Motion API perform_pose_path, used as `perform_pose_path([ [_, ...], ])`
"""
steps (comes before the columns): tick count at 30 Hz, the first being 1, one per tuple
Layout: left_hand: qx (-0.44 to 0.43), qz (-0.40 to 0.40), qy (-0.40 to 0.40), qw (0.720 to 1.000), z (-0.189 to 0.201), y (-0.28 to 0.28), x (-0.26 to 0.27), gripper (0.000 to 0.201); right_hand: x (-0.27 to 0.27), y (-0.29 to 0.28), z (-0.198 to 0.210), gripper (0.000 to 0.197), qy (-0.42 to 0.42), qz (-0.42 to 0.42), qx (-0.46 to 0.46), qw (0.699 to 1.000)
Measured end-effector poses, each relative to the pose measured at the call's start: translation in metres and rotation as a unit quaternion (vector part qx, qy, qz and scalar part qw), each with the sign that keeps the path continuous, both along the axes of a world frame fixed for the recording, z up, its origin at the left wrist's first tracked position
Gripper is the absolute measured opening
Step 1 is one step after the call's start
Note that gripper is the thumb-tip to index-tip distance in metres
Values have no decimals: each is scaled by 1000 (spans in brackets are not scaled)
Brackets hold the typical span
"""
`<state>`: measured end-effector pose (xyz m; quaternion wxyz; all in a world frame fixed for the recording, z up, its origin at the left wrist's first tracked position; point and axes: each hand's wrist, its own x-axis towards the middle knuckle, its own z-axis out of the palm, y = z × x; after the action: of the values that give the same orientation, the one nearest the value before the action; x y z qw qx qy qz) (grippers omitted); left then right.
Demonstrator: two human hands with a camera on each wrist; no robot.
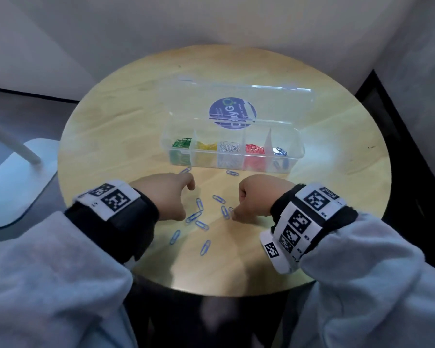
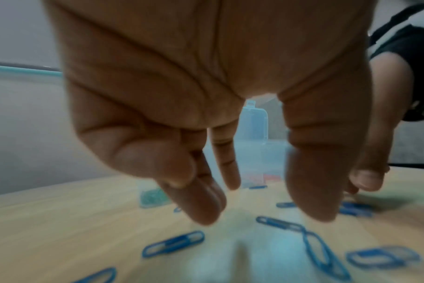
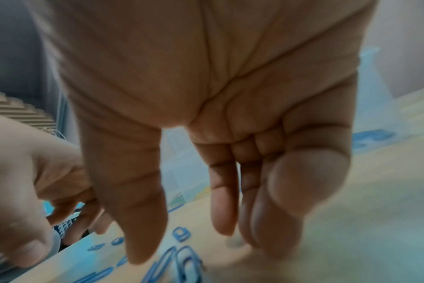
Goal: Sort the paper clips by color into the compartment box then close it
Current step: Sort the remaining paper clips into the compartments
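The clear compartment box (image 1: 295, 156) stands with its lid (image 1: 236, 101) up at the table's middle. Its cells hold green (image 1: 181, 143), yellow (image 1: 206, 146), white (image 1: 228, 147), red (image 1: 254, 148) and blue clips (image 1: 279, 151). Several loose blue paper clips (image 1: 202, 225) lie scattered in front of it. My left hand (image 1: 183, 199) hovers over them with fingers hanging down (image 2: 262, 210) and holds nothing. My right hand (image 1: 237, 205) points its straight fingers down (image 3: 182, 245); its thumb (image 1: 234, 215) is beside a blue clip (image 1: 225, 212).
The round wooden table (image 1: 111, 136) sits in a corner of pale walls. A white lamp base (image 1: 18, 182) lies on the floor to the left. Two more blue clips (image 1: 232, 173) rest right by the box's front wall.
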<state>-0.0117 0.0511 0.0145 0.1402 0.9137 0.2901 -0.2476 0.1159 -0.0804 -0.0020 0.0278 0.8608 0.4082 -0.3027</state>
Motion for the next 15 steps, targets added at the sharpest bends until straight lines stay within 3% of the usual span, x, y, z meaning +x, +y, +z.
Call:
perform_pose_path([
  [7, 3, -71, -1, 997, -15, -2, 6, 59, -10, 16, -6, 40, -32, -6, -21, 999],
  [10, 13, -101, -7, 995, -19, -6, 11, 54, -9, 18, -11, 33, -42, 4, -27, 999],
  [15, 32, -109, -21, 993, -22, -6, 17, 33, -8, 17, -12, 5, -47, 34, -34, 998],
])
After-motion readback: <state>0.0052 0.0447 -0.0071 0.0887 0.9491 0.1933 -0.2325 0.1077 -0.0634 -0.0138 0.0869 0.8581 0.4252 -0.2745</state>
